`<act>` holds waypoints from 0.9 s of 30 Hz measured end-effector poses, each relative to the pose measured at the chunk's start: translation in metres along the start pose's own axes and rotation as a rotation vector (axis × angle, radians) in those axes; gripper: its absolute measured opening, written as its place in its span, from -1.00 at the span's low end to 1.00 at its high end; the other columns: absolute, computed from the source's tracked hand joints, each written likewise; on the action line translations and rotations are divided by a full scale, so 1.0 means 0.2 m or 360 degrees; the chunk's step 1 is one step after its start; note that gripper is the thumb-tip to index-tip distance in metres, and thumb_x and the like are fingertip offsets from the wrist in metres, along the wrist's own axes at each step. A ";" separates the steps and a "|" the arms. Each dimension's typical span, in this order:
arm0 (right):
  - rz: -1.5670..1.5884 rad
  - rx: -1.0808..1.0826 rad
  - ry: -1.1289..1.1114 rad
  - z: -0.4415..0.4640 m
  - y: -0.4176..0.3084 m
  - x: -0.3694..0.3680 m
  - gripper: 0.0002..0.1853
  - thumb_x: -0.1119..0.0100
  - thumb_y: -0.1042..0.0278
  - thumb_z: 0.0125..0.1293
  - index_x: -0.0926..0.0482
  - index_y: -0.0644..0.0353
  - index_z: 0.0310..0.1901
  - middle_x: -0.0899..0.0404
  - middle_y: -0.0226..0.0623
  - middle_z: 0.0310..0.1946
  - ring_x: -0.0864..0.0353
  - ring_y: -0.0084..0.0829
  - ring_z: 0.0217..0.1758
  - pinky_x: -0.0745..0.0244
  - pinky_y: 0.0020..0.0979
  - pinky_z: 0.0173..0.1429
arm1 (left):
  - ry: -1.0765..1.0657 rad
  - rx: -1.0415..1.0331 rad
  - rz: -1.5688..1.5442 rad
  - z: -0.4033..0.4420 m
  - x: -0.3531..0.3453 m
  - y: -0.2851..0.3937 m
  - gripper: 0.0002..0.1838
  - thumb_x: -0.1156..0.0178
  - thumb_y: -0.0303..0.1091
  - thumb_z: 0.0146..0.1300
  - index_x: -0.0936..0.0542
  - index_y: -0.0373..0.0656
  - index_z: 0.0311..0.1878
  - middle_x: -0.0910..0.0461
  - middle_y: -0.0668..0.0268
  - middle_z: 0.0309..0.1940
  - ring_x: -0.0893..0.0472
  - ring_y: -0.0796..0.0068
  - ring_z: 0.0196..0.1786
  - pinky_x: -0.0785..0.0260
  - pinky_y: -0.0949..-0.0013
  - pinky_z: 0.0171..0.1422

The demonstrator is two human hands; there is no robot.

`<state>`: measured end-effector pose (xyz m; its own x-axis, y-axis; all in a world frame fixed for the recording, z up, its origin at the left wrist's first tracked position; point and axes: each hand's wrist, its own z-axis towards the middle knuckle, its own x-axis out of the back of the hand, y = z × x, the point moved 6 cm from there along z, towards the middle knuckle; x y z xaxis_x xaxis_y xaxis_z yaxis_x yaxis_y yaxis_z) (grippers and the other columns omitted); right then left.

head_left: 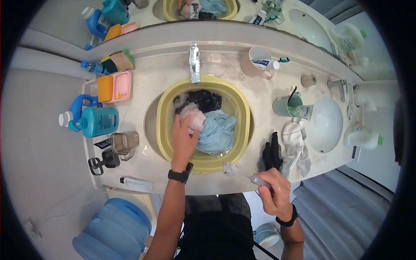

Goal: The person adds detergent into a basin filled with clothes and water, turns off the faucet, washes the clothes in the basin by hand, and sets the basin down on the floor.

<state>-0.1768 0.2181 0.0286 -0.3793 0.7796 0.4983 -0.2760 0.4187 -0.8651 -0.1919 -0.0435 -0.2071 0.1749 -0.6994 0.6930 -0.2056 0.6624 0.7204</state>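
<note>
My left hand (186, 141) reaches into a yellow basin (162, 143), its fingers closed around a pale pink, cup-like item (193, 118); its exact kind is unclear. Beside that lie a light blue cloth (218, 132) and a black cloth (205, 100), both wet in the basin's water. My right hand (275, 189) grips the grey handle of a brush (230, 169). The whitish bristle head of the brush is just off the basin's front right rim, over the counter edge.
A faucet (195, 65) overhangs the basin's back rim. To the left stand a teal pump bottle (100, 122), a clear container (125, 144) and a white tube (138, 184). On the right are a pink cup (252, 66), a green cup (284, 106), dark gloves (272, 152) and a sink (324, 125).
</note>
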 end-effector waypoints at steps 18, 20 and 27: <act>0.0073 0.0076 -0.0008 0.06 0.01 0.06 -0.73 -0.16 0.30 0.38 -0.72 0.33 -0.11 -0.41 -0.24 -0.65 -0.42 -0.29 -0.68 -0.23 -0.33 -0.56 | -0.0519 0.0866 -0.0069 -0.13 0.08 -0.12 -0.37 -0.40 0.13 0.11 -0.72 -0.45 -0.33 -0.70 -0.15 -0.43 -0.73 -0.12 -0.27 -0.54 0.03 -0.09; 0.0084 0.0080 0.0032 0.07 0.01 0.08 -0.73 -0.17 0.31 0.34 -0.73 0.32 -0.14 -0.39 -0.27 -0.67 -0.40 -0.30 -0.70 -0.21 -0.33 -0.57 | -0.0514 0.0855 0.0007 -0.17 0.07 -0.15 -0.38 -0.39 0.13 0.14 -0.72 -0.45 -0.35 -0.69 -0.15 -0.44 -0.73 -0.13 -0.27 -0.54 0.02 -0.10; 0.0086 0.0326 0.0037 0.13 -0.17 0.21 -0.74 -0.17 0.30 0.24 -0.79 0.22 -0.21 -0.36 -0.40 -0.77 -0.35 -0.44 -0.78 -0.16 -0.39 -0.61 | -0.0378 0.0500 0.0258 -0.21 0.04 -0.16 -0.59 -0.36 -0.12 0.29 -0.61 -0.35 -0.10 -0.69 -0.09 -0.19 -0.69 -0.14 -0.13 -0.48 -0.02 -0.04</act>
<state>-0.2066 0.2237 0.0807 -0.3784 0.8100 0.4480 -0.4304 0.2746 -0.8599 -0.1441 -0.0591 -0.2245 -0.1030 -0.6596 0.7445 -0.5018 0.6807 0.5336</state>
